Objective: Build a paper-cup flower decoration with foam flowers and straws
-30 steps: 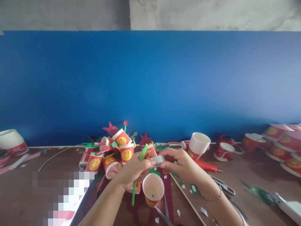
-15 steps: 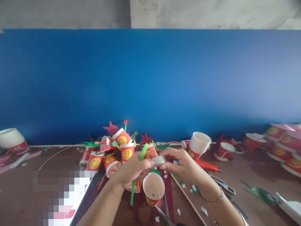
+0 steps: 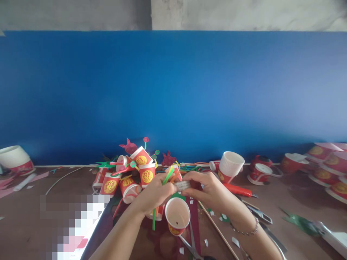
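Note:
My left hand [image 3: 159,193] is closed around a bright green straw [image 3: 154,219], whose ends stick out above and below the fingers. Its thumb and fingertips also touch a small whitish roll of clear tape [image 3: 183,185]. From the other side my right hand [image 3: 202,186] pinches the same roll between thumb and fingers. Just below the hands an upright red-and-white paper cup [image 3: 177,216] stands with its mouth toward me and a small dark spot inside. Scissors [image 3: 191,247] lie partly under that cup. An orange strip [image 3: 174,177] shows behind the left hand.
Decorated paper cups [image 3: 147,174] are heaped at the back left. A stack of white cups [image 3: 231,165], a red utility knife [image 3: 238,189] and a thin wooden stick [image 3: 217,227] lie to the right. Farther right are green-bladed scissors [image 3: 300,222]. Paper scraps dot the brown table [image 3: 24,231].
The tape roll has turned slightly between my fingers. The green straw's upper end leans farther right, and its lower end has risen a little. Both hands keep their places.

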`<move>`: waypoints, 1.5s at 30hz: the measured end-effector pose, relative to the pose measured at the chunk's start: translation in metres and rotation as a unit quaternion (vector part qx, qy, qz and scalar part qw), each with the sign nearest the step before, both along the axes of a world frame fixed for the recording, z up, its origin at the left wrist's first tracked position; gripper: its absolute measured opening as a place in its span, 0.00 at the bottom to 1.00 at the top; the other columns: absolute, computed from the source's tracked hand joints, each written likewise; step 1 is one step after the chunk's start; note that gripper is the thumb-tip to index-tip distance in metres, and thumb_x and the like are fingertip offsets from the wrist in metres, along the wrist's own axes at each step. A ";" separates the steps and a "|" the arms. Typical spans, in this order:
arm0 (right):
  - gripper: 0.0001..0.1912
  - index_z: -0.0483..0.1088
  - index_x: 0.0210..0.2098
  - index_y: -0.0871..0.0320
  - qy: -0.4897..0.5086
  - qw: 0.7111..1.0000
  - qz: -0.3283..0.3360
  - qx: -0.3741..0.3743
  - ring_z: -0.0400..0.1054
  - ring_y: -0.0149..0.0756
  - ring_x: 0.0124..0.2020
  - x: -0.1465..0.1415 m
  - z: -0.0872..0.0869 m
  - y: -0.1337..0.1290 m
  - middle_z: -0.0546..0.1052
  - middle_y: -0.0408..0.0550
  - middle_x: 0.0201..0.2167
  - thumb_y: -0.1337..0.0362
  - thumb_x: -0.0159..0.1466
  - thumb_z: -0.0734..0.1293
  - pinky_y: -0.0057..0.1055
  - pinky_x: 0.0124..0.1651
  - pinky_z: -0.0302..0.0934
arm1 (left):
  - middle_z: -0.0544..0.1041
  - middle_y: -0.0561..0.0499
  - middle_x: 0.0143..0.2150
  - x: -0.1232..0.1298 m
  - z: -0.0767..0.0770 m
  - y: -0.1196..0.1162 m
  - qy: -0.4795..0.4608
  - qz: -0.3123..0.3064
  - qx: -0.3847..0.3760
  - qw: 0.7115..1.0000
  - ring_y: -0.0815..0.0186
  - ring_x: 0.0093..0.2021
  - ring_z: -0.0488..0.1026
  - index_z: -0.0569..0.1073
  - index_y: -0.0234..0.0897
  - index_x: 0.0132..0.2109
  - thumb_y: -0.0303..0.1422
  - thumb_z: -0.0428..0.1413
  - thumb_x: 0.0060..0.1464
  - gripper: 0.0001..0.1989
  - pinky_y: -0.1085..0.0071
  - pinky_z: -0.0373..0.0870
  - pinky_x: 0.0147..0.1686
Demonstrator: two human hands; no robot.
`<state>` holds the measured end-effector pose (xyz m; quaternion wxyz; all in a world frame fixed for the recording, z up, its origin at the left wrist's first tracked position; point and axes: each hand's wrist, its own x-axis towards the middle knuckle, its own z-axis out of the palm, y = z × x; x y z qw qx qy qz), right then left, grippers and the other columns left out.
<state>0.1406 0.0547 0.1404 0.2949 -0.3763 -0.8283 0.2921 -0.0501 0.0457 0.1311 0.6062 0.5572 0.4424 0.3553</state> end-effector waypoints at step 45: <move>0.09 0.72 0.33 0.57 -0.011 1.000 -0.002 -0.013 0.56 0.27 0.23 0.000 0.000 0.005 0.68 0.40 0.22 0.58 0.61 0.66 0.26 0.25 0.51 | 0.46 0.65 0.14 0.009 -0.005 0.007 -0.086 -0.036 -0.091 0.991 0.79 0.15 0.37 0.57 0.39 0.26 0.33 0.51 0.38 0.08 0.75 0.32 0.16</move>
